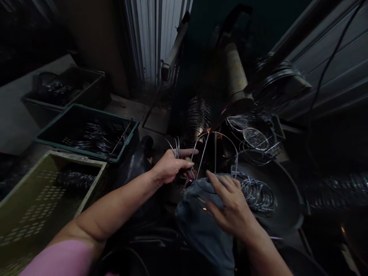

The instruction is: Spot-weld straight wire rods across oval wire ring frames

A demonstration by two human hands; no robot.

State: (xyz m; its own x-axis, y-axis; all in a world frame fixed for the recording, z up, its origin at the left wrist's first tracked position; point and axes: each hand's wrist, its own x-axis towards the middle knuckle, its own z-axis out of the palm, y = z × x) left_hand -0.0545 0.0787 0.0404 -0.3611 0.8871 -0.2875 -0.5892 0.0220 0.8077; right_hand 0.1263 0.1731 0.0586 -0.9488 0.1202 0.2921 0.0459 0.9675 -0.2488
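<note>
My left hand (172, 166) grips several thin silver wires (176, 148), whose ends fan out above the fingers. My right hand (230, 203) rests its spread fingers on a blue denim cloth (201, 226) wrapped around or lying over a wire. A large curved wire loop (221, 135) rises between my hands, and a small orange spark (208, 131) glows at its top. A pile of silver wire rings (255, 193) lies in a dark round pan (283, 203) to the right of my right hand.
A green perforated crate (86, 132) and an olive crate (43, 199) hold wire coils at my left, with a dark crate (66, 90) behind them. A wire coil on a spindle (198, 120) and a metal cylinder (235, 73) stand ahead. A corrugated metal wall (330, 65) runs along the right.
</note>
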